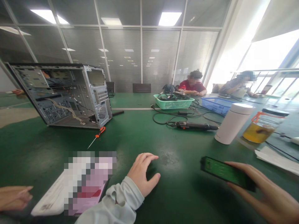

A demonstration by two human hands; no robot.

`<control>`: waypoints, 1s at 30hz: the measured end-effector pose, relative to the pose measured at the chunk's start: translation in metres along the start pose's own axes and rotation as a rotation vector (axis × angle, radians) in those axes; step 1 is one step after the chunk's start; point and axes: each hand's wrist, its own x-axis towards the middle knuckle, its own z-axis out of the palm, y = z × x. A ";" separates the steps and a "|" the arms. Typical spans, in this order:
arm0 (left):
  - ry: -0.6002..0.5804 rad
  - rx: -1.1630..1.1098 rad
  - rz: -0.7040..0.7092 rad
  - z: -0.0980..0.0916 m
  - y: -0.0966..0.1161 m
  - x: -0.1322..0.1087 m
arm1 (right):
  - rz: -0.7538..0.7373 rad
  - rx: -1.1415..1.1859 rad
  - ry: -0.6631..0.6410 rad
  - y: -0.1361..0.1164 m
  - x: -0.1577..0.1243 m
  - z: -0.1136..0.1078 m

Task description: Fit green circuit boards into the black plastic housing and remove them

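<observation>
My left hand (144,174), in a pale grey sleeve, rests low over the green table (130,137). Its thumb stands apart from the curved fingers, and nothing shows in it. My right hand (259,186) grips a flat, black-edged rectangular thing with a green face (227,171) above the table; I cannot make out its exact kind. Left of my left hand lie a white flat thing (53,196) and a pink one, both partly pixelated. A screwdriver (100,133) with an orange and black handle lies beyond them, close to an opened computer case (91,93).
Another person's hand (15,198) reaches in at the left edge. A power screwdriver (196,125) with a cable, a white tumbler (231,124) and a jar of yellow drink (261,129) stand or lie right. Behind are a green basket (174,103), a blue basket (217,107) and two seated people.
</observation>
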 end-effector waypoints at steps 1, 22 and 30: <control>0.004 -0.020 0.010 0.000 0.001 -0.001 | -0.058 0.061 -0.095 -0.017 0.009 0.010; 0.040 -0.357 -0.261 -0.005 -0.001 0.005 | 0.343 0.972 -0.479 -0.115 0.060 0.085; -0.008 -0.333 -0.231 -0.008 0.003 0.007 | 1.123 1.571 -0.936 -0.121 0.064 0.077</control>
